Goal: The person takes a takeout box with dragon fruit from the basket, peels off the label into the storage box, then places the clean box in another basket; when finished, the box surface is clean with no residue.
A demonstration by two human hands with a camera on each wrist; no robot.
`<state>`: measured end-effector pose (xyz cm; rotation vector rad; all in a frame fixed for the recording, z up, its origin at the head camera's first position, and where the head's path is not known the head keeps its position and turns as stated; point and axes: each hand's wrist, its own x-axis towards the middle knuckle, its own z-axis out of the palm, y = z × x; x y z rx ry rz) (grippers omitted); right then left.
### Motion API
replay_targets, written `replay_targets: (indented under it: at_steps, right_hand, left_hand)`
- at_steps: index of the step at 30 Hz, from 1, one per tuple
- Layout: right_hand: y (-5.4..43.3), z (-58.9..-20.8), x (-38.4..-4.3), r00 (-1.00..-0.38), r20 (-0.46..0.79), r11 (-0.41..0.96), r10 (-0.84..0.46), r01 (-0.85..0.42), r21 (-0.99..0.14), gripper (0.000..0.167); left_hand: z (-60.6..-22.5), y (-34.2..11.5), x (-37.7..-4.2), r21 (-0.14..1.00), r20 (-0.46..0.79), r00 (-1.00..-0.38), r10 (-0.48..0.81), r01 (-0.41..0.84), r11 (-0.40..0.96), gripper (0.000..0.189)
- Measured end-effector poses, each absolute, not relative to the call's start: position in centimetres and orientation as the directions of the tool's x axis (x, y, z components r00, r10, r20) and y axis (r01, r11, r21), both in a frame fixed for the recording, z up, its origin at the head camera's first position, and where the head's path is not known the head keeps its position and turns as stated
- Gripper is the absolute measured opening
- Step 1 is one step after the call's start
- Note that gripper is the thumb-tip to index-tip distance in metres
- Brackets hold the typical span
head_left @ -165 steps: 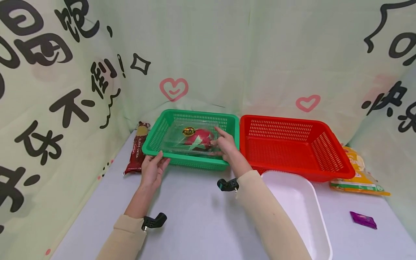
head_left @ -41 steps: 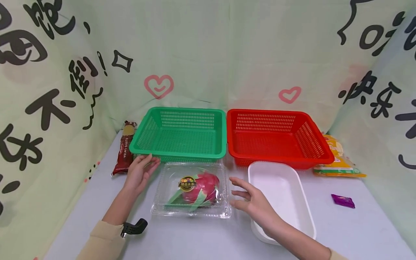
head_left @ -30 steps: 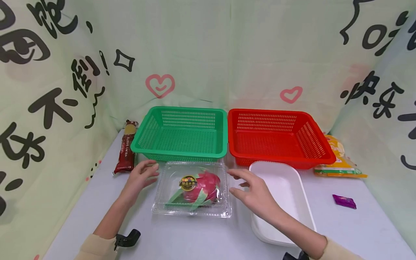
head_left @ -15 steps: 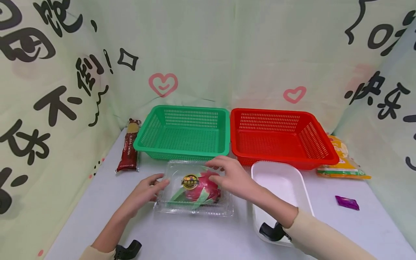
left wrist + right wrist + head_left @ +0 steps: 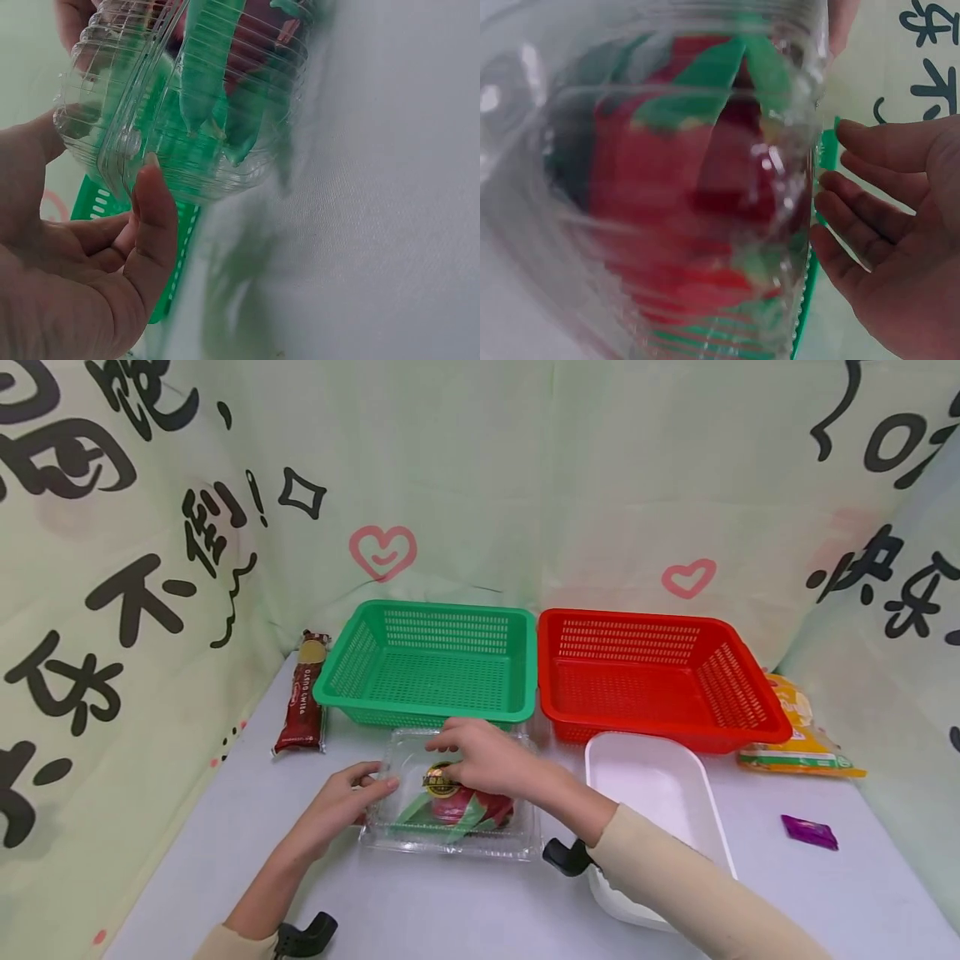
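A clear plastic clamshell box (image 5: 393,839) sits on the table before the green basket, its lid down. Inside lies a red dragon fruit (image 5: 487,810) with green scales; a round black-and-gold sticker (image 5: 440,781) marks the lid. My left hand (image 5: 337,806) is at the box's left edge. In the left wrist view, its thumb presses the rim with fingers curled behind it. My right hand (image 5: 483,760) reaches across the lid, hiding part of the fruit. The right wrist view shows its fingers (image 5: 855,210) loosely bent, tips right by the lid, holding nothing.
Behind stand a green basket (image 5: 427,714) and a red basket (image 5: 667,731), side by side. A white tray (image 5: 637,760) lies under the right forearm. A dark red packet (image 5: 302,702) is at left; a yellow bag (image 5: 802,743) and small purple packet (image 5: 810,832) at right.
The box has come out of the green basket onto the table. Since then my right hand has moved left over the lid, and my left hand has come to the box's left edge.
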<state>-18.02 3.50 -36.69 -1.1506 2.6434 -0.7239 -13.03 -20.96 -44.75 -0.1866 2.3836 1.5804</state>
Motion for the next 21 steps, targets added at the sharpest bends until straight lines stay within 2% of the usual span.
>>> replay_targets:
  at_steps: [10,16,21]
  right_hand:
    - [2.8,-37.6,-18.6,-0.656,-0.028,0.585,-0.754,-0.652,-0.482,0.031]
    - [2.4,-37.7,-18.1,-0.649,0.010,0.572,-0.761,-0.678,-0.462,0.024]
    - [2.2,-37.9,-17.9,-0.680,0.026,0.578,-0.733,-0.642,-0.503,0.022]
  left_hand:
    - [-44.7,-20.6,-12.9,0.892,-0.271,-0.961,0.057,-0.229,0.389,0.069]
    - [-44.6,-20.8,-12.8,0.889,-0.267,-0.963,0.049,-0.226,0.397,0.069]
    - [-44.8,-20.8,-13.0,0.884,-0.266,-0.963,0.051,-0.223,0.411,0.068]
